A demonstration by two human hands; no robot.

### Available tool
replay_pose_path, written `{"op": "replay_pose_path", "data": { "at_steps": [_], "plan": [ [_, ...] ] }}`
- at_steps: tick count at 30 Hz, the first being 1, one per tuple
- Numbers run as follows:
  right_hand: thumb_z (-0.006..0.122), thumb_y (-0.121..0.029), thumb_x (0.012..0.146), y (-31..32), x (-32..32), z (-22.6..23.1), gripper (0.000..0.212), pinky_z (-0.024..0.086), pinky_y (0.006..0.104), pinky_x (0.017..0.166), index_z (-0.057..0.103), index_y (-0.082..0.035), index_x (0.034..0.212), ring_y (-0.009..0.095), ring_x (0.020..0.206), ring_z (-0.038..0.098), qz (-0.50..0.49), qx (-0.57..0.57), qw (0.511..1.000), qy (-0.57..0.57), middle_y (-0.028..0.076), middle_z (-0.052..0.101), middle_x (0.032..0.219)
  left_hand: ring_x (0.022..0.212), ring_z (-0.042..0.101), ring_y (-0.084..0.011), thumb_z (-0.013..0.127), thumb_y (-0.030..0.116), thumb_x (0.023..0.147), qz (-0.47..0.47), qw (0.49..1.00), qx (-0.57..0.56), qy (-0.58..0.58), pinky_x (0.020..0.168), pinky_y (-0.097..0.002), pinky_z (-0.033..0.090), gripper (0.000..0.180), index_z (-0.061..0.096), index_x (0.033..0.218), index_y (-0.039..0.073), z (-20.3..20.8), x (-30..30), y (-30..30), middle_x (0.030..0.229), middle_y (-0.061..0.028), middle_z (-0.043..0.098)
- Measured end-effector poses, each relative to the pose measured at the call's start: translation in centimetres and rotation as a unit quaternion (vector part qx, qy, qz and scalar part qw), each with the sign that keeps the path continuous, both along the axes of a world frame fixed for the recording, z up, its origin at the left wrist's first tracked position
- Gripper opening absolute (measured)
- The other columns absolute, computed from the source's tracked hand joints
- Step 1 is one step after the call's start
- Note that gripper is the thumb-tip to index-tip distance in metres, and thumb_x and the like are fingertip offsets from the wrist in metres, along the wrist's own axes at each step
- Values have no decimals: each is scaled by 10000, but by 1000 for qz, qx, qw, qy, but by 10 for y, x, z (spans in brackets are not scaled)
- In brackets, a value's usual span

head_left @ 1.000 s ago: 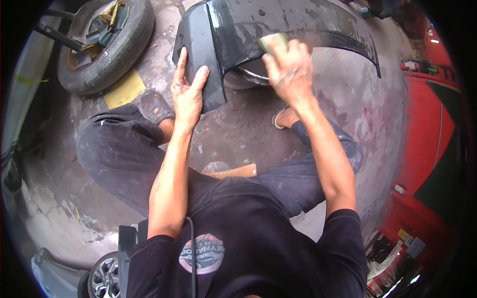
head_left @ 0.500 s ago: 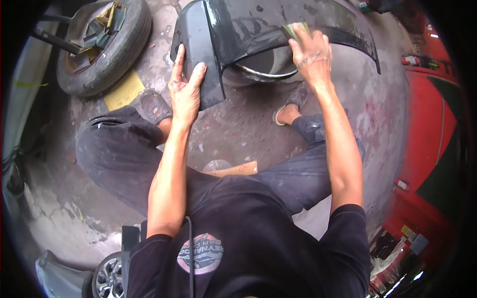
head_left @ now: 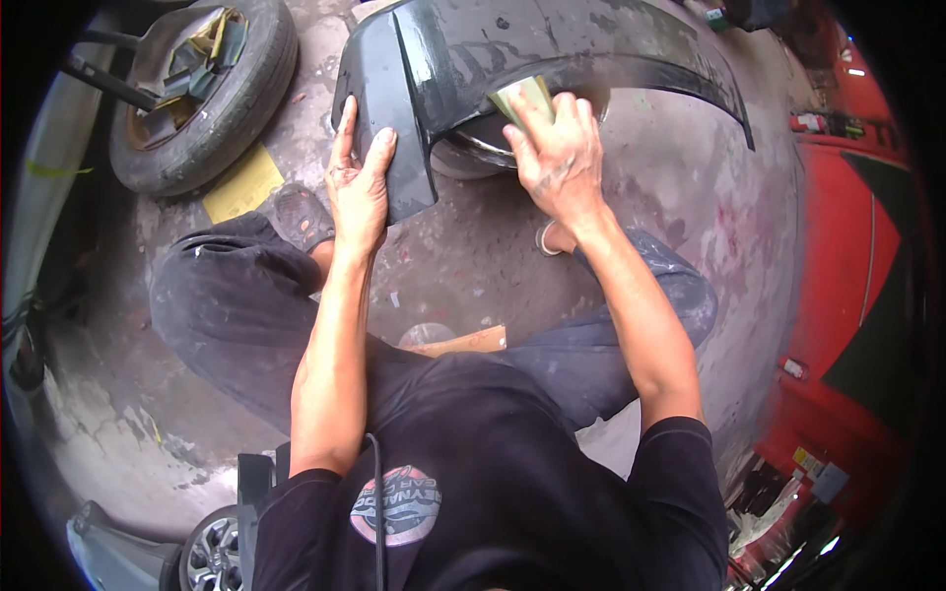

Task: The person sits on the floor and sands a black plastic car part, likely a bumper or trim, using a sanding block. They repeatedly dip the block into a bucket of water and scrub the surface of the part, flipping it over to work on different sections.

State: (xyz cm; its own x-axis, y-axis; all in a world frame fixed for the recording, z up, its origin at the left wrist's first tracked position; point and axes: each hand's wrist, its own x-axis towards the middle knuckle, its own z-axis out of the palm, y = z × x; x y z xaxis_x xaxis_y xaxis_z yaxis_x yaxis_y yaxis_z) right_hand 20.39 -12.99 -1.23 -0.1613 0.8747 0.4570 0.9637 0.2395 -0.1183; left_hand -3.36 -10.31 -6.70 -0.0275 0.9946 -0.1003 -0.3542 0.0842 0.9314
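Note:
A dark, wet car body panel with a curved arch edge lies across the far middle. My left hand grips the panel's left end, thumb and index finger stretched along its face; the other fingers are partly hidden. Pinched in my right hand is a folded, yellow-green piece of sandpaper. It sits at the arch edge, near the middle of the panel; how firmly it touches is hard to tell. Below the arch a round basin with a shiny rim shows in part, mostly hidden by the panel and my right hand.
A tyre at the far left holds several folded sandpaper pieces in its centre. Beside it, a yellow sheet lies on the stained floor. A light-brown strip is between my legs. Red car bodywork stands along the right.
My right hand has moved left and a little nearer along the arch edge, carrying the sandpaper. The panel and my left hand have shifted slightly left.

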Motion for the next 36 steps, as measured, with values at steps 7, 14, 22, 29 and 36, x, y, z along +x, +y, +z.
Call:
{"op": "replay_pose_path", "data": {
  "at_steps": [7, 14, 22, 29, 36],
  "plan": [
    [768, -236, 931, 24, 76, 1, 441, 521, 491, 825, 722, -204, 1368, 382, 932, 622, -72, -9, 995, -64, 178, 656, 1004, 1296, 603, -187, 730, 54, 1022, -6, 1000, -1, 16, 1104, -302, 495, 703, 423, 1654, 29, -2, 1, 6, 1556, -162, 560],
    [806, -217, 899, 20, 36, 10, 448, 505, 479, 844, 731, -208, 1341, 371, 978, 595, 19, -39, 997, -60, 165, 636, 1048, 1327, 587, -189, 720, 84, 1031, -17, 1000, -4, 9, 1131, -311, 470, 691, 424, 1652, 26, -1, -4, 6, 1567, -158, 555],
    [808, -207, 903, 14, 14, 11, 461, 492, 479, 845, 731, -226, 1357, 351, 975, 585, 22, -37, 999, -30, 136, 608, 1055, 1316, 593, -192, 746, 70, 1014, -4, 1000, -2, 22, 1111, -309, 491, 697, 440, 1638, 7, 1, -4, 4, 1552, -166, 561],
    [800, -188, 889, 18, 13, 14, 418, 468, 472, 833, 731, -224, 1300, 343, 990, 582, 65, -35, 996, -44, 141, 609, 1032, 1298, 603, -185, 761, 77, 1003, -9, 1000, -6, 16, 1104, -317, 504, 712, 443, 1638, 14, 0, -3, 4, 1533, -165, 577],
    [795, -194, 903, 13, 0, 12, 424, 472, 474, 834, 746, -219, 1323, 344, 978, 579, 56, -39, 996, -49, 142, 609, 1044, 1327, 593, -183, 753, 63, 1002, 9, 1000, 14, -9, 1128, -326, 488, 702, 450, 1634, 15, -5, -2, 1, 1494, -162, 614]
  ]
}}
